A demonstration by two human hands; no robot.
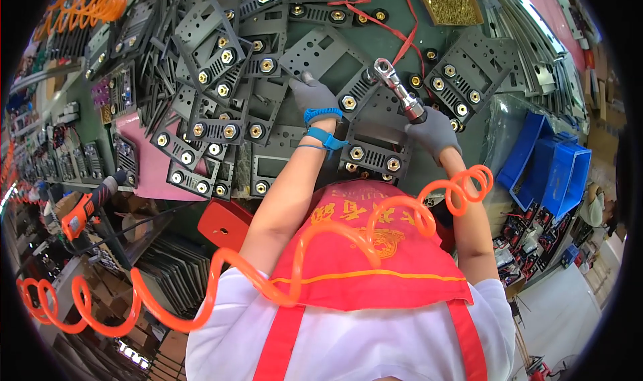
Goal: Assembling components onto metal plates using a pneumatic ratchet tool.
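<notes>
My left hand [313,96], in a grey glove with a blue band at the wrist, grips the near edge of a dark grey metal plate [320,53] with cut-outs and holes. The thumb lies on top of the plate; the other fingers are mostly hidden. My right hand [435,133], also gloved, is closed around the grip of a ratchet wrench [400,90] that looks air-powered. The wrench's ring-shaped head is over the right end of the plate, beside a black round foot. Another plate [372,155] with two brass-coloured nuts in black round feet lies nearer my body.
Many similar plates [211,66] pile up at left. An open box of small brass parts [449,3] stands at the back. Blue bins [552,167] are at right. An orange coiled hose [221,267] crosses before my body. An orange power tool [80,213] lies at left.
</notes>
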